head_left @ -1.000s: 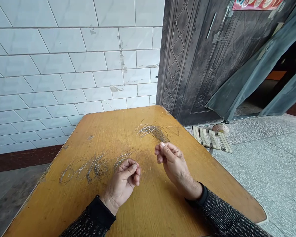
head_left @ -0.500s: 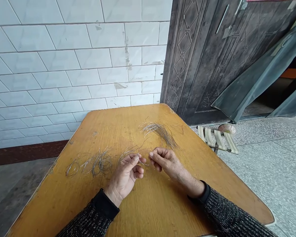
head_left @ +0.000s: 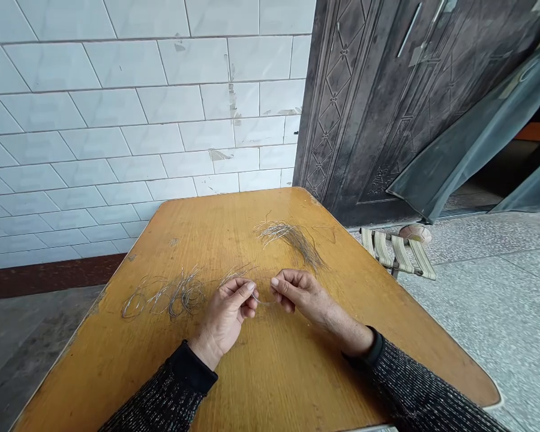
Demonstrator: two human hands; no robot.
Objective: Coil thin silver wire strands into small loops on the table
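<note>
A thin metal wire [head_left: 261,302] curves across the small gap between my two hands, above the table. My left hand [head_left: 233,306] pinches one end of it between thumb and forefinger, the other fingers curled. My right hand [head_left: 298,293] is closed in a pinch at the wire's other end; its fingertips partly hide what they grip. Left of my left hand lie loosely coiled wires [head_left: 185,295]. Just behind that hand are some more wires [head_left: 234,273], partly covered by it. Beyond my right hand rests a bundle of thin wires [head_left: 292,237], its strands spread.
The wooden table [head_left: 207,228] has rounded corners and stands near a white tiled wall [head_left: 130,108]. A dark patterned door [head_left: 364,120] with a grey-green curtain [head_left: 472,144] is at the right. A folding stool [head_left: 398,252] with woven straps stands beside the table's right edge.
My left hand has drawn its fingers in closer and shifted slightly left. The wire strand that stuck up above it no longer shows. My right hand has stayed nearly still.
</note>
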